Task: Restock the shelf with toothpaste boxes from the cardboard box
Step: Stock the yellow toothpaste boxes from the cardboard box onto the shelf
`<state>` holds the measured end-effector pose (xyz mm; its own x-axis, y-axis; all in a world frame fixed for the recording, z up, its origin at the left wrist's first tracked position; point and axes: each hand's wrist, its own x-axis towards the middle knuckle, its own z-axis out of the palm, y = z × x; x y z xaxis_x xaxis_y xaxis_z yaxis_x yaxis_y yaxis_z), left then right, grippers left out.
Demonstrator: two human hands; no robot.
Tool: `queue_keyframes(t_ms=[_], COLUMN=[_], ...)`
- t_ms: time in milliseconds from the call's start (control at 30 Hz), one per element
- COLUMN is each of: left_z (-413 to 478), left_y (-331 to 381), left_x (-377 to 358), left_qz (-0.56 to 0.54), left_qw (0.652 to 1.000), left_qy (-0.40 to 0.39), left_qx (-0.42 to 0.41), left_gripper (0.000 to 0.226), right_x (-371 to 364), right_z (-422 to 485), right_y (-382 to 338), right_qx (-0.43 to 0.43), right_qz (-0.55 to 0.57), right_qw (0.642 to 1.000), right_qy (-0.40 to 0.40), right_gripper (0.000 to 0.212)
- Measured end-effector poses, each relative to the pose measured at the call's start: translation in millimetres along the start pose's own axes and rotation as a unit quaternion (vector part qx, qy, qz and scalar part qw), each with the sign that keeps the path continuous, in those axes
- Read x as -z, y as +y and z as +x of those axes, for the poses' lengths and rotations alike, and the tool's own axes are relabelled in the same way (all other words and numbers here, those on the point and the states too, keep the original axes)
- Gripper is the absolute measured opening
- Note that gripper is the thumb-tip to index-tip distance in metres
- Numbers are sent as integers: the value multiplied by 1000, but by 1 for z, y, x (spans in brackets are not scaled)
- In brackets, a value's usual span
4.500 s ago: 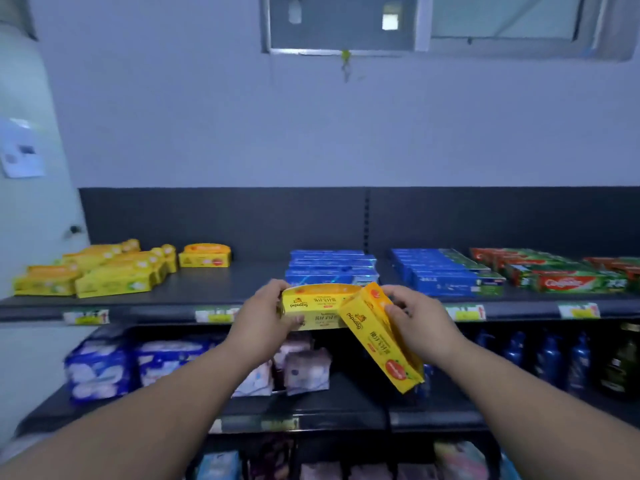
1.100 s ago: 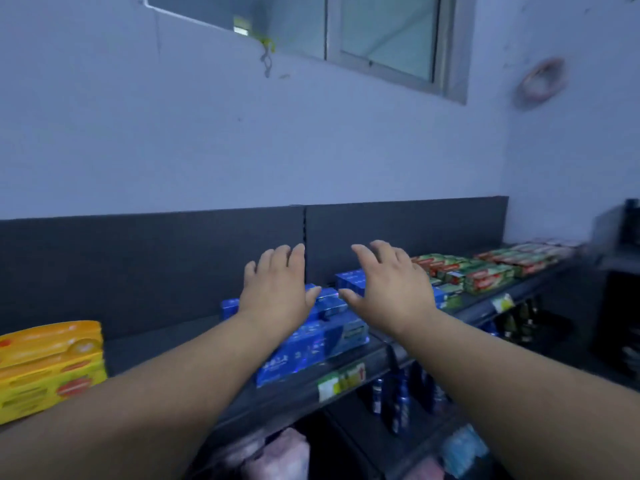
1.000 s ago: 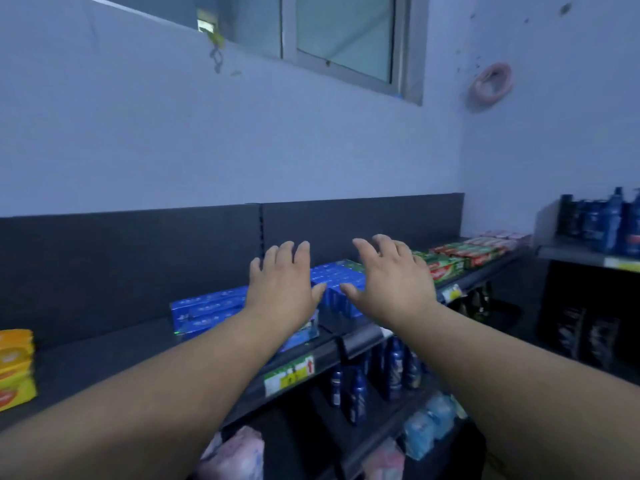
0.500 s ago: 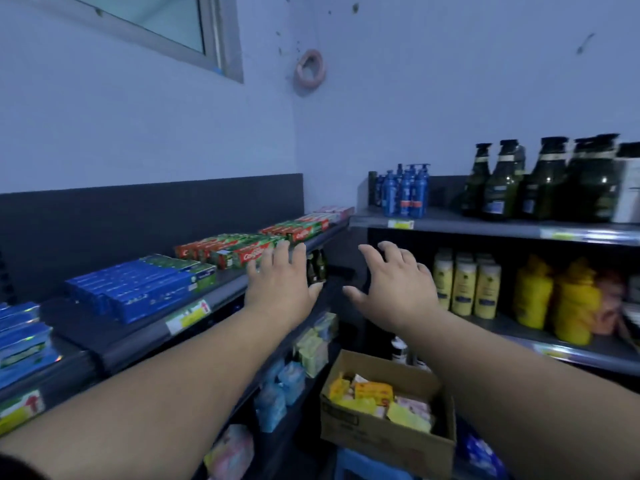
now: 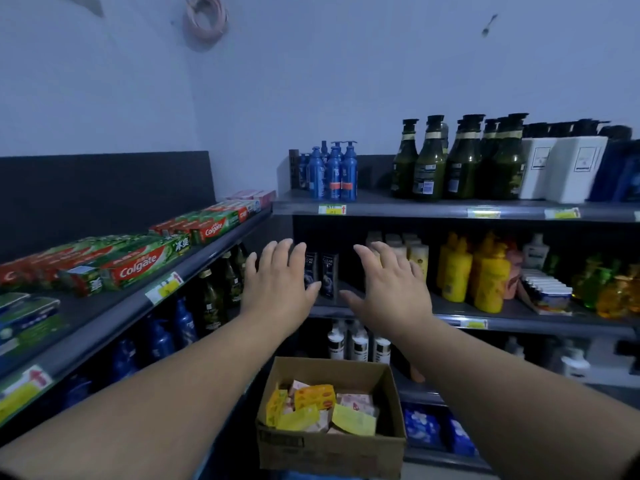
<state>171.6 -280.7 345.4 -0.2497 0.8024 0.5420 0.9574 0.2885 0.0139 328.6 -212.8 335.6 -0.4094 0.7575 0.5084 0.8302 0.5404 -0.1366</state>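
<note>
An open cardboard box (image 5: 332, 448) stands low in the corner between two shelf units. Inside it lie several yellow, orange and pink toothpaste boxes (image 5: 314, 397) in a loose heap. My left hand (image 5: 278, 285) and my right hand (image 5: 393, 284) hover side by side above the box, palms down, fingers spread, holding nothing. On the left shelf (image 5: 114, 320) lie red-and-green Colgate boxes (image 5: 138, 261) and blue boxes (image 5: 27, 317).
The right shelf unit (image 5: 450, 207) carries blue pump bottles (image 5: 332, 173), dark green bottles (image 5: 460, 161) and white containers on top, with yellow bottles (image 5: 474, 271) on the level below. Dark bottles fill the lower left shelf. A coiled hose (image 5: 206, 20) hangs on the wall.
The two yellow boxes I held have left my hands. My view has swung right from the yellow and blue stock to the corner, and the cardboard box has come into sight below my empty hands.
</note>
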Motion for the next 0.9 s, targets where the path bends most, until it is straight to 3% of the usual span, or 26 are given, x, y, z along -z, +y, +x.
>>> queue_keyframes(t_ms=[433, 900], left_z=[81, 121], left_y=[-67, -22], left_x=[-152, -312], left_qz=[-53, -27], left_qw=[994, 985], left_qy=[-92, -159], left_qx=[-28, 56], left_gripper=[67, 63], right_x=[-138, -288], right_z=[86, 143], right_y=[-5, 116], right_qx=[-61, -14], right_qz=[-31, 0], right_qw=[994, 976], right_qy=[-87, -217], right_gripper=[75, 70])
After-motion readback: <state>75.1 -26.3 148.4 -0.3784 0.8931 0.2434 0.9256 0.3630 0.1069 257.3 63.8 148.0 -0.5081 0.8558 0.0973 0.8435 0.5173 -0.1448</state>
